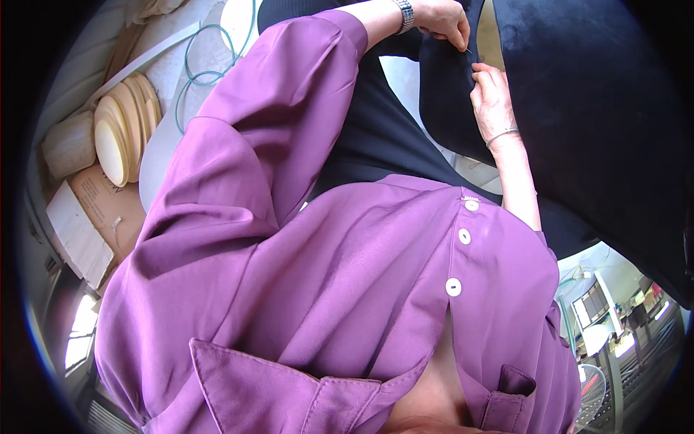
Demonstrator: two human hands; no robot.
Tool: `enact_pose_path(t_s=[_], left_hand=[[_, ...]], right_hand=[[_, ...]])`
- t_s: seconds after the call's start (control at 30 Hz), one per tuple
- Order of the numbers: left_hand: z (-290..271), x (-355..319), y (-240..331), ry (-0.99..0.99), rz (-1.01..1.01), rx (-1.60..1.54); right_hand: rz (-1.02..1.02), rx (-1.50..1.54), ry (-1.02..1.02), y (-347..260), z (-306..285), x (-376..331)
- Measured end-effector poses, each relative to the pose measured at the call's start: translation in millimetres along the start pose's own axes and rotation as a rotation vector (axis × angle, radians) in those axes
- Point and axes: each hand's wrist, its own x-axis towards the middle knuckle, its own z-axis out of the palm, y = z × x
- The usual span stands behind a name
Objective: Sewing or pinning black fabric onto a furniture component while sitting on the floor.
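Note:
My left hand (442,23), with a metal watch at its wrist, is at the top of the view with thumb and finger pinched together. A thin, needle-like thing (468,51) shows at its fingertips; it is too small to make out surely. Just below, my right hand (494,101), wearing a thin bracelet, grips the edge of a piece of black cloth (448,98) with bent fingers. The cloth lies over my lap and spreads into a broad black part (596,137) on the right. The two hands are close together but apart, along one narrow strip of the cloth.
Round, pale wooden-looking discs (116,137) stand stacked on edge at the left, above a brown cardboard box (108,199). Loops of green cord or tubing (189,72) lie beside them. A fan (591,390) stands at the lower right. My purple sleeve and shirt fill the middle.

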Motion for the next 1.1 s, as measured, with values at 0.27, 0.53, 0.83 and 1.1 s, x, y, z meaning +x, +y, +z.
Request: enact_pose_path(t_s=[0.27,0.53,0.83,1.1], left_hand=[[4.0,15.9,-13.3,-0.035,0.077,0.174],[5.1,16.3,-4.7,0.006,0.132,0.282],[1.2,20.7,-8.5,-0.064,-0.013,0.216],[1.4,27.9,-8.9,-0.081,0.023,0.267]], right_hand=[[0.015,-0.020,-0.024,0.0,0.2,1.0],[-0.050,-0.045,-0.025,-7.0,-6.1,3.2],[-0.036,-0.036,-0.055,-6.4,-2.8,0.1],[-0.005,-0.100,-0.011,-12.6,-3.1,0.4]])
